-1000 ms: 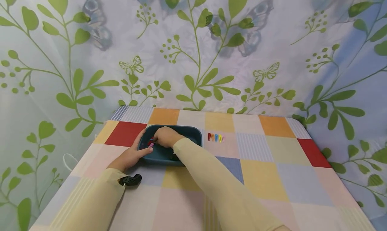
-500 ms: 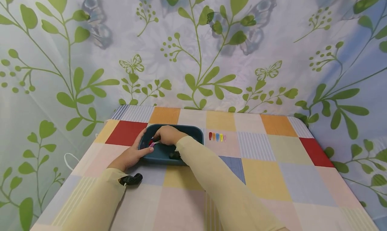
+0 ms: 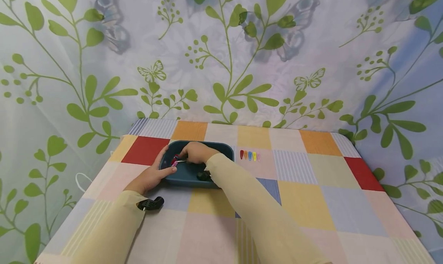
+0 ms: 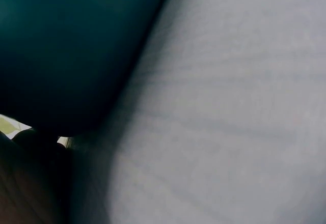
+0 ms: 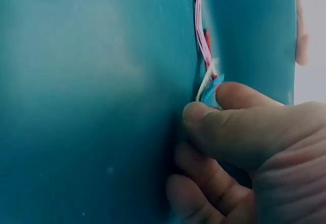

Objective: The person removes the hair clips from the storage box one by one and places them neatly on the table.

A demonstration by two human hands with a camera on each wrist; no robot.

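Observation:
A dark teal plastic tray sits on the table in the head view. My left hand holds its left end, thumb over the near rim and fingers along the outer wall; the left wrist view shows the tray's dark outer side. Inside the tray, my right hand pinches at a few small hair clips by the left wall. In the right wrist view, a whitish hair clip and a blue one sit at the thumb and forefinger. Pink and red clips lean just beyond.
Right of the tray, several hair clips lie in a neat row: red, orange, blue, yellow and pink. A patchwork cloth covers the table. A leaf-print curtain hangs behind. A white cord loops past the left edge.
My right hand has shifted slightly right inside the tray, and more of the clips at its fingertips shows. The left hand keeps its hold on the tray.

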